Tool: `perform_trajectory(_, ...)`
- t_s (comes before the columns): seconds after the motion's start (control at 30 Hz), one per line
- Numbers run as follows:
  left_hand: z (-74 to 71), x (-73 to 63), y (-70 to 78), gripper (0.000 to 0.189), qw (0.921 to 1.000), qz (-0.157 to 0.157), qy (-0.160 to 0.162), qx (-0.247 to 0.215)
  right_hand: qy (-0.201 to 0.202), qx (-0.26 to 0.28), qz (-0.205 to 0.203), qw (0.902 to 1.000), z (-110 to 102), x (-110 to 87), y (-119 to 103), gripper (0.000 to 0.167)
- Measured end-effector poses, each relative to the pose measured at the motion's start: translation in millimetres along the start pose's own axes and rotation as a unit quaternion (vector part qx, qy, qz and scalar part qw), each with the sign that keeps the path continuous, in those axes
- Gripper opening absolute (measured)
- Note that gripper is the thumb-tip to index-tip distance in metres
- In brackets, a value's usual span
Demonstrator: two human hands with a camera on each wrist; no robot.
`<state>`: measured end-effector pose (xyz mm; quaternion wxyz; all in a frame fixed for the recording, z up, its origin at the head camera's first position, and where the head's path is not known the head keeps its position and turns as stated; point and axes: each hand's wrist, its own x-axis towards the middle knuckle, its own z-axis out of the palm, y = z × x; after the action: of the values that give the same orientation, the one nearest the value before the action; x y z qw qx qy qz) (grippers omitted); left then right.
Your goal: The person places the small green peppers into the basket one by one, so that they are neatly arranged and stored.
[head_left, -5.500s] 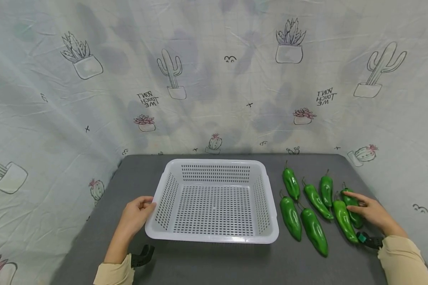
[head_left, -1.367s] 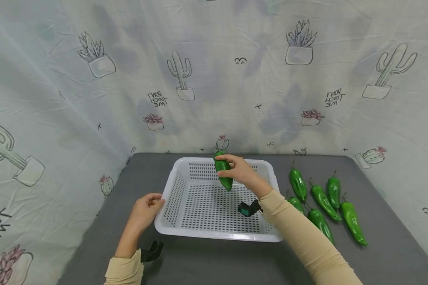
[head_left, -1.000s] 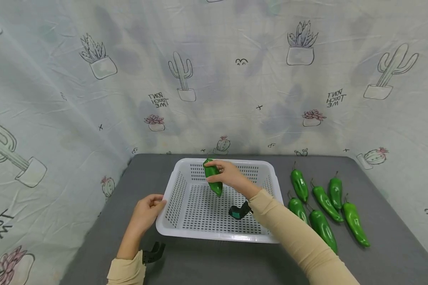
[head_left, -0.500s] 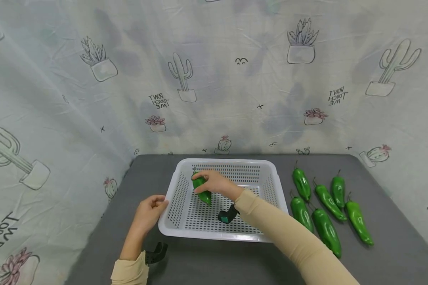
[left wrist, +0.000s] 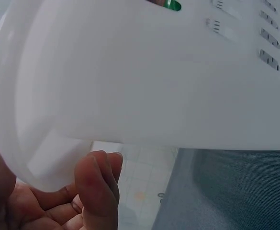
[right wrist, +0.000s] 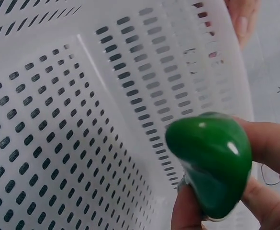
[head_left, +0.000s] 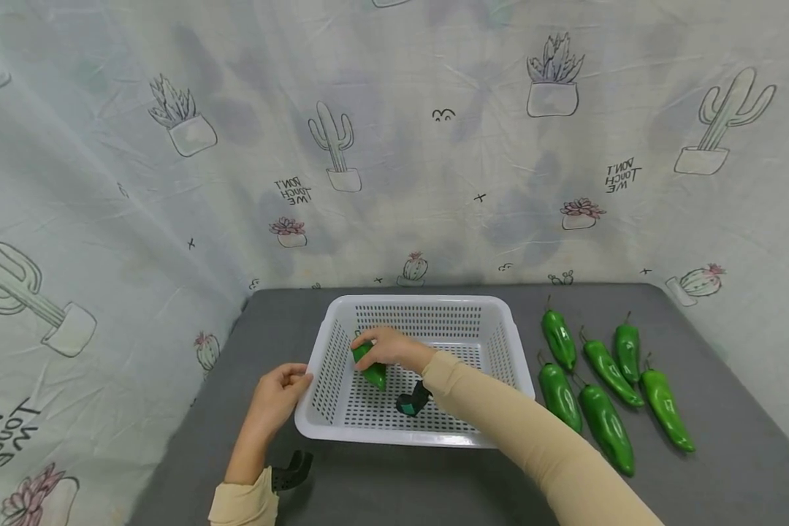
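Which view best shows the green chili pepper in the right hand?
The right wrist view: the green chili pepper looms large there. The head view shows it small, partly covered by the right hand; left wrist, only a green sliver.

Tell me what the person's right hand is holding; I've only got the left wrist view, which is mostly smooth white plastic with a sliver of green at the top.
Observer: The right hand pinches a glossy green, tapered pepper between thumb and fingers.
Operator: Where is that pepper?
Observer: Inside the white, rectangular, perforated plastic basket, nearer the wall on the person's left.
Operator: Any peppers outside it?
Observer: Yes, six more green peppers lie on the dark grey tabletop, to the right of the basket.
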<state>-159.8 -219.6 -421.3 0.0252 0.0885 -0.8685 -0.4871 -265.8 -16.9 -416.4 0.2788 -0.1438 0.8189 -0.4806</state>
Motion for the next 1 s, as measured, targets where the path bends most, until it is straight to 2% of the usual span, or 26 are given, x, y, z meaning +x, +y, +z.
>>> perform_trajectory(0.4, 2.4, -0.3, -1.0, 0.029, 1.0, 0.004, 0.004, -0.003, -0.003, -0.012, -0.004, 0.9999, 10, 8.8, 6, 0.045)
perform_trajectory(0.7, 4.1, -0.7, -1.7, 0.028, 0.9999, 0.004, 0.002, -0.014, -0.015, -0.048, -0.014, 0.9987, 19, 17.6, 13, 0.043)
perform_trajectory(1.0, 3.4, -1.0, -2.0, 0.028, 0.9998, 0.008, 0.007, -0.015, -0.019, -0.097, -0.024, 0.9948, 24, 17.5, 14, 0.046)
